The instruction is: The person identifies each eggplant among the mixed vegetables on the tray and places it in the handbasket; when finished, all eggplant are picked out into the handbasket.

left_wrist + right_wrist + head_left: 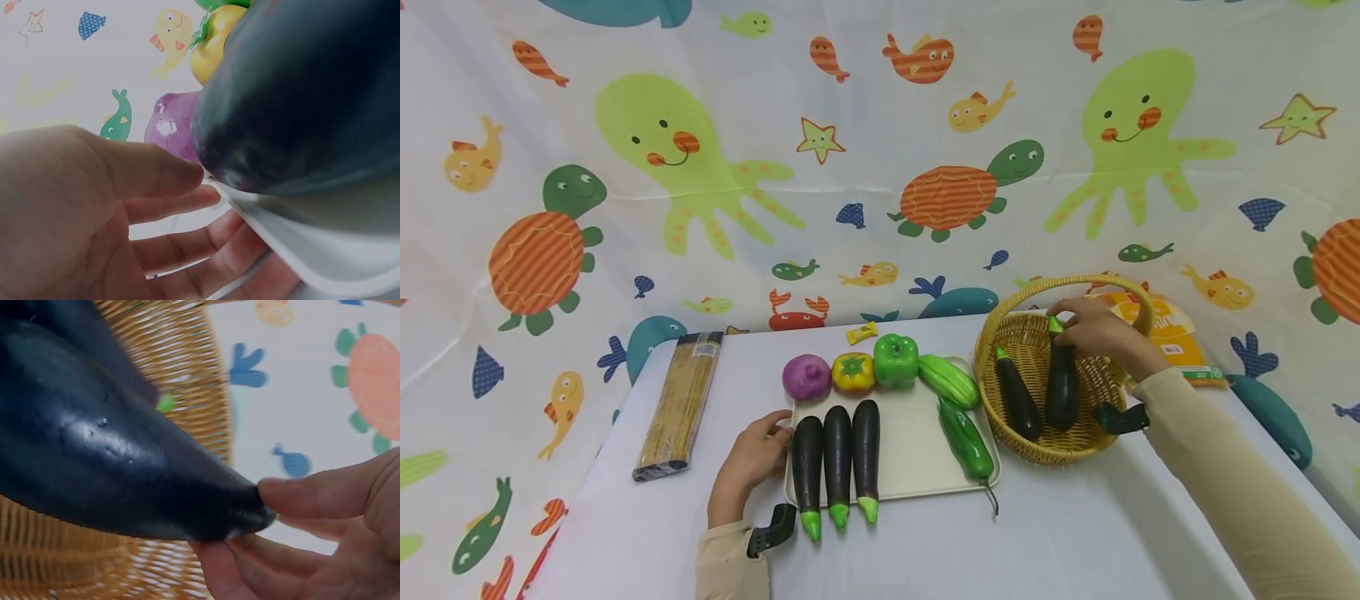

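Observation:
My right hand pinches the upper end of an eggplant inside a wicker basket. In the right wrist view, thumb and fingers grip the narrow end of that eggplant. Another eggplant lies beside it in the basket. My left hand rests at the left rim of a cream tray, fingers loosely bent and holding nothing. In the left wrist view its fingers touch or nearly touch the tray's rim, beneath an eggplant. Three eggplants lie side by side on the tray, stems toward me.
Along the tray's back sit a purple onion, a yellow pepper, a green bell pepper and a ridged green vegetable. A long green pepper lies right. A stick packet lies left; an orange package is behind the basket.

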A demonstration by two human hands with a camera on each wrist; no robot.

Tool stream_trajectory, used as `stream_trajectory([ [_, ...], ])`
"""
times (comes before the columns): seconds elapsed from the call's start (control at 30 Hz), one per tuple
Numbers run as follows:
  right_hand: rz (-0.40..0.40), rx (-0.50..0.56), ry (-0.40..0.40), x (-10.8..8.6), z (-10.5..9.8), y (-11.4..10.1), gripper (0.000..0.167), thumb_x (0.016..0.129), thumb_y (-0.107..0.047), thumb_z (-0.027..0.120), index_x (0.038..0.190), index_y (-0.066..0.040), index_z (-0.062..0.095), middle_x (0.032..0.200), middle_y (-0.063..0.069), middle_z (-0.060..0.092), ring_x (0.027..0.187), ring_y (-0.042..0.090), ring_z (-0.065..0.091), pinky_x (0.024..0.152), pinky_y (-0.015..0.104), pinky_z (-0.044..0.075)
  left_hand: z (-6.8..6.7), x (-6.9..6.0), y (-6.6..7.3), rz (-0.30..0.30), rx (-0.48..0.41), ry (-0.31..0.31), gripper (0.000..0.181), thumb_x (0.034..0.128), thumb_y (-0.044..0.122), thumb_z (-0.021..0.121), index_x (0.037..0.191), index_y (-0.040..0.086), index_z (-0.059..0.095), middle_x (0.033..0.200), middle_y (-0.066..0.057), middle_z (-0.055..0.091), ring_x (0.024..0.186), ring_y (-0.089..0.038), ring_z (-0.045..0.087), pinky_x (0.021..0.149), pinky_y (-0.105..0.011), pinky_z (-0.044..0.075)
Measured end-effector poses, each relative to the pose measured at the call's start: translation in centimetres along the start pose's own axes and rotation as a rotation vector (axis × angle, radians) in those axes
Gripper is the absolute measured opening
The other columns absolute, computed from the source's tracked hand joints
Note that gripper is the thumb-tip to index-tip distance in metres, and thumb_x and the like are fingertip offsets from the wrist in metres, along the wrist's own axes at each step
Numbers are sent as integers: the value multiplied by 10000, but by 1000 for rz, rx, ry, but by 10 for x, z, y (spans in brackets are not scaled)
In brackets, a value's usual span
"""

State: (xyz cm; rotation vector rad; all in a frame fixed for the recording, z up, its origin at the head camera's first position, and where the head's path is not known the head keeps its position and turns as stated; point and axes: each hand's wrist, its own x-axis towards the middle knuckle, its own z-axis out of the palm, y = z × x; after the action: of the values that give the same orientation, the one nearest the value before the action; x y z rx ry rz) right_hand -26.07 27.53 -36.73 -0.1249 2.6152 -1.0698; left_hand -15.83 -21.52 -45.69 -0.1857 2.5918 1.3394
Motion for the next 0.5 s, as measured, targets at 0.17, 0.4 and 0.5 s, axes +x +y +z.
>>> stream_trajectory([
  [0.17, 39, 6, -104, 16, 11, 8, 526, 952, 9, 589, 1453, 83, 443, 1184, 269, 558, 908, 274, 629, 820, 473, 620, -1, 0, 0, 2, 4, 3, 430, 1028, 78, 477, 1437, -53, 502, 1104, -241, 642, 860, -266, 641, 623, -385, 630],
  [0.4, -8, 9, -212, 34, 23, 14, 497, 925, 49, 527, 1421, 56, 490, 1261, 286, 503, 947, 306, 588, 830, 500, 612, -1, 0, -1, -2, -1, 0, 432, 1032, 80, 474, 1443, -53, 498, 1106, -241, 642, 875, -272, 639, 625, -383, 630],
  [0.5, -8, 5, -216, 40, 28, 14, 459, 925, 57, 528, 1384, 58, 525, 1344, 303, 442, 966, 321, 571, 794, 479, 618, -1, 1, 0, -5, -7, 0, 433, 1035, 84, 475, 1447, -49, 496, 1105, -237, 642, 880, -273, 637, 624, -382, 631],
])
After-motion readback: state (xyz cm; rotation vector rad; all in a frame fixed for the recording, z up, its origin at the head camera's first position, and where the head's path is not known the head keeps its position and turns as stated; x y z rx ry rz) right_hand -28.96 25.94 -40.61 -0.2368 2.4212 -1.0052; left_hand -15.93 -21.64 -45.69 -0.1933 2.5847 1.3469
